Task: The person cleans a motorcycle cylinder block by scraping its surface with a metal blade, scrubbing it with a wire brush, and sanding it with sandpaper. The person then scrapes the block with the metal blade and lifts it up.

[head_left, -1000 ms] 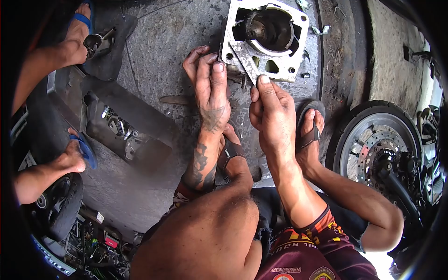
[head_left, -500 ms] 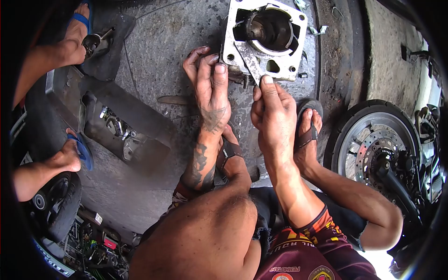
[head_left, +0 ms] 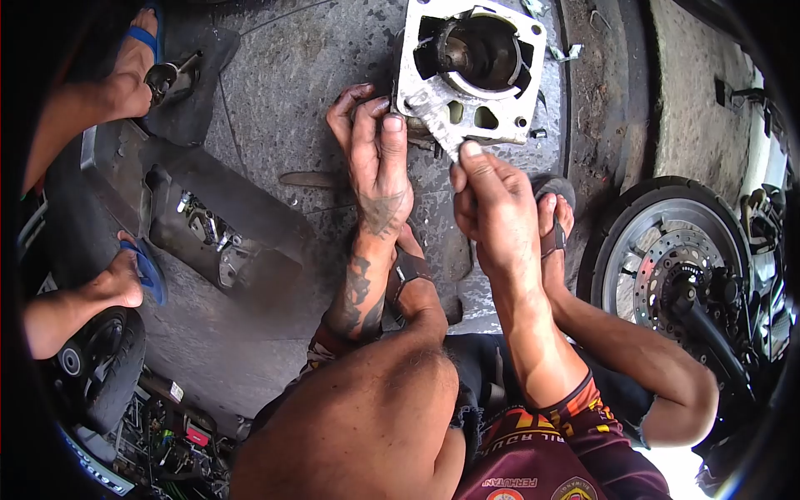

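Note:
A metal engine cylinder lies at the top of the head view, its flat flange and round bore facing up. My left hand is at its lower left corner, thumb and bent fingers pressed against the side; the exact contact is partly hidden. Pinched between the thumb and fingers of my right hand is a thin flat metal scraper blade, blurred by motion. The blade lies across the lower left part of the flange, between the bore and my left thumb.
A dark metal tray with small metal parts sits to the left. Another person's sandaled foot is beside it. Near my left wrist lies a flat knife-like strip. A motorcycle wheel stands at right, and tools lie lower left.
My right hand has swung slightly right and down. The blade has shifted left across the flange, uncovering a second opening below the bore. My left hand stays in place.

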`<state>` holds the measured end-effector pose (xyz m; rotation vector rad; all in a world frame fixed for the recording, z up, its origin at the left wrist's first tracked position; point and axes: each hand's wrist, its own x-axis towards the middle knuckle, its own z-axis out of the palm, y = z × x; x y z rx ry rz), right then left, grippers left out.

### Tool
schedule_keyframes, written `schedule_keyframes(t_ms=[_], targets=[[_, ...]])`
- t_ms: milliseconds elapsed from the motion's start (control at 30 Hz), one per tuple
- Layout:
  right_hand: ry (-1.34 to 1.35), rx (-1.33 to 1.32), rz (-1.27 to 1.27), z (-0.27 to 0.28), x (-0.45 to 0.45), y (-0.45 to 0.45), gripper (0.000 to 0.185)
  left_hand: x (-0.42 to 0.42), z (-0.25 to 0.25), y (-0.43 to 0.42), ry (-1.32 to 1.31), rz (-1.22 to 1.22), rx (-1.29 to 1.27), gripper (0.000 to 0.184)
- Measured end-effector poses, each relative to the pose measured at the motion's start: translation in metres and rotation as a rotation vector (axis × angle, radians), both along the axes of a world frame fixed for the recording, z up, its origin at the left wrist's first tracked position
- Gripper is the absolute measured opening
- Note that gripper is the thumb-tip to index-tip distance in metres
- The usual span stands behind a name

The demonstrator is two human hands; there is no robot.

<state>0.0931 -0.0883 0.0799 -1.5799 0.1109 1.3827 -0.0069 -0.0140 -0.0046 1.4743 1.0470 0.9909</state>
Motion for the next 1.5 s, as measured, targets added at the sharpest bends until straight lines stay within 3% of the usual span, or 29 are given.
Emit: schedule_keyframes(t_ms=[67,167,267,533,900,1200,1267,1500], targets=[[-0.008,0.023,0.072,-0.001,0.002,-0.004,0.042,0.001,0.000,-0.001,-0.006,-0.004,-0.010,0.029],[-0.077,0.017,-0.128,-0.001,-0.004,-0.001,0.035,-0.001,0.000,-0.001,-0.044,-0.002,-0.045,0.028],[0.004,0.039,-0.016,-0.005,-0.005,-0.005,0.035,-0.001,0.000,0.001,0.007,-0.003,0.011,0.028],[-0.063,-0.001,-0.204,-0.001,-0.003,-0.013,0.040,0.000,0.000,-0.001,-0.004,-0.027,-0.019,0.029],[0.031,0.038,-0.159,0.000,0.001,-0.020,0.037,0.002,0.005,-0.001,-0.017,-0.016,-0.018,0.027],[0.011,0.038,-0.180,-0.002,0.013,-0.026,0.038,0.000,0.002,-0.002,0.053,-0.043,0.036,0.036],[0.034,0.036,-0.142,0.002,0.008,-0.021,0.038,0.002,0.002,-0.001,-0.028,-0.001,-0.002,0.026],[-0.062,0.051,-0.127,-0.008,0.031,-0.034,0.037,0.002,0.002,-0.001,-0.017,-0.006,0.003,0.026]])
